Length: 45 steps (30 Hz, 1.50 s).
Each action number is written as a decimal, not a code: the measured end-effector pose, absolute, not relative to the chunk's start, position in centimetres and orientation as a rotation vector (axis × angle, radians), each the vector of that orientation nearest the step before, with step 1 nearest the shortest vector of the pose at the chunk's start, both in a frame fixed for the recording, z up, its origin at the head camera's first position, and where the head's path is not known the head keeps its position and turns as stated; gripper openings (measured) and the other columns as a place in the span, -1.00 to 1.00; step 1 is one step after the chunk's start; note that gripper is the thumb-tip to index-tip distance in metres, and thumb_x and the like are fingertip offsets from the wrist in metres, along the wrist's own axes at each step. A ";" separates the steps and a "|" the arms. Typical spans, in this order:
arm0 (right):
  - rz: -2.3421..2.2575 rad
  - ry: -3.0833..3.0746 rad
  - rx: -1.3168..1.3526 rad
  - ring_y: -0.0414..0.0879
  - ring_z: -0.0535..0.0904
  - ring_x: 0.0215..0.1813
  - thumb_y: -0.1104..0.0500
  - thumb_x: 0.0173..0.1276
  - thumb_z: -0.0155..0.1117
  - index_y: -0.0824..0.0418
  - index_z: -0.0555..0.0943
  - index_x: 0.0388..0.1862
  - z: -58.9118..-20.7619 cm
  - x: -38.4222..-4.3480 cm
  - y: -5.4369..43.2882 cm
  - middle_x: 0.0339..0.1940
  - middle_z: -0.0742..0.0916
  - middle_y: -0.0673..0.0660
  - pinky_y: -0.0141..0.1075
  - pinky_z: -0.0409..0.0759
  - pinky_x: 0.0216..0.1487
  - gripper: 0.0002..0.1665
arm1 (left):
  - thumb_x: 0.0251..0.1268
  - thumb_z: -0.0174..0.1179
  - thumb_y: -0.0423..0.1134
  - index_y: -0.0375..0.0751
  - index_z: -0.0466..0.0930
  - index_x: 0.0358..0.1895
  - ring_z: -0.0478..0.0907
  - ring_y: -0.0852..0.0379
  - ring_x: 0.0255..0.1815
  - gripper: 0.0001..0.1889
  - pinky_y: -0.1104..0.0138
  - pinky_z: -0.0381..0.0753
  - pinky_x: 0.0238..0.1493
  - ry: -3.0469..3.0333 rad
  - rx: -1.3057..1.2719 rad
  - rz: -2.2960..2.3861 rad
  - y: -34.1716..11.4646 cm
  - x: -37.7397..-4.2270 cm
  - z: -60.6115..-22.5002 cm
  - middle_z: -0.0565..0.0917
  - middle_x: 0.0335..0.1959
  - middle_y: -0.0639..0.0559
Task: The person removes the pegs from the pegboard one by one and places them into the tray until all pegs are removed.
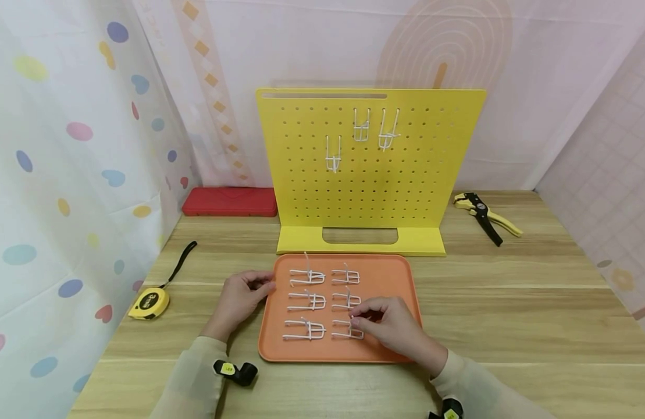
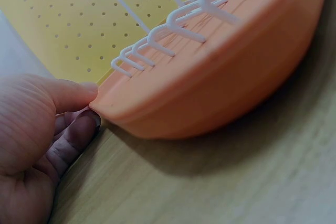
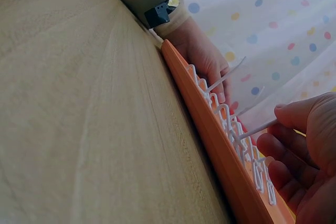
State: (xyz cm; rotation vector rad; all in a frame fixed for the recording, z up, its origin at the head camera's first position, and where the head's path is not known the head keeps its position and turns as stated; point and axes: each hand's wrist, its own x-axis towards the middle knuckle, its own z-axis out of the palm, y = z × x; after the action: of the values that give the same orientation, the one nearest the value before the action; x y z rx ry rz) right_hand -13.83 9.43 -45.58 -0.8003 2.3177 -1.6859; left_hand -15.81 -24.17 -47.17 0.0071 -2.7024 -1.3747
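Note:
An orange tray [image 1: 387, 276] lies on the table with several white wire pegboard hooks [image 1: 307, 301] on it in two columns. My left hand [image 1: 239, 299] holds the tray's left edge; in the left wrist view the thumb [image 2: 79, 94] is on the rim and the fingers are under it. Over the tray's right part, my right hand [image 1: 398, 330] pinches the upward prong of the near right pegboard hook [image 1: 342, 334]. That prong [image 3: 256, 130] runs between thumb and forefinger in the right wrist view. Behind the tray stands a yellow pegboard [image 1: 306, 203] carrying three white hooks [image 1: 361, 131].
A red case [image 1: 228, 202] lies left of the pegboard. Near the table's left edge is a yellow tape measure [image 1: 149, 303] with a black strap. Yellow-and-black wire strippers [image 1: 481, 210] lie right of the board. Patterned curtains [image 1: 81, 174] hang behind and beside the table.

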 end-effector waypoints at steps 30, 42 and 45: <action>-1.672 2.334 -0.770 -0.18 0.60 -0.40 0.34 0.22 0.38 0.30 0.75 -0.28 -44.3 -13.4 9.1 -0.37 0.76 0.04 -0.35 0.56 -0.40 -0.91 | 0.22 0.34 -0.24 -0.15 0.73 -0.06 0.57 0.14 -0.29 -0.77 0.37 0.55 -0.27 -2.703 -0.004 -1.344 -24.2 -15.8 -47.2 0.70 -0.31 0.06; -1.696 2.326 -0.761 -0.18 0.62 -0.36 0.18 0.20 0.44 0.21 0.76 -0.24 -45.1 -13.8 9.4 -0.32 0.76 -0.02 -0.34 0.59 -0.34 -0.84 | 0.21 0.34 -0.25 -0.17 0.73 -0.07 0.57 0.14 -0.30 -0.78 0.38 0.55 -0.29 -2.695 -0.005 -1.354 -24.1 -15.7 -47.1 0.70 -0.32 0.05; -1.720 2.324 -0.761 -0.17 0.63 -0.33 0.19 0.22 0.42 0.26 0.75 -0.23 -44.9 -14.0 9.6 -0.29 0.77 0.03 -0.33 0.60 -0.32 -0.81 | 0.21 0.34 -0.24 -0.16 0.73 -0.07 0.57 0.14 -0.30 -0.77 0.38 0.55 -0.29 -2.697 -0.001 -1.359 -24.1 -15.7 -47.0 0.70 -0.32 0.05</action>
State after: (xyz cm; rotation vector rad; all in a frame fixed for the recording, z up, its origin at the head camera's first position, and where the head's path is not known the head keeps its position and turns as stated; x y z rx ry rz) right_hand -13.97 9.63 -44.94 -0.7607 2.3245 -1.7201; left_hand -15.68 -24.09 -47.03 -0.0008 -2.6971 -1.3594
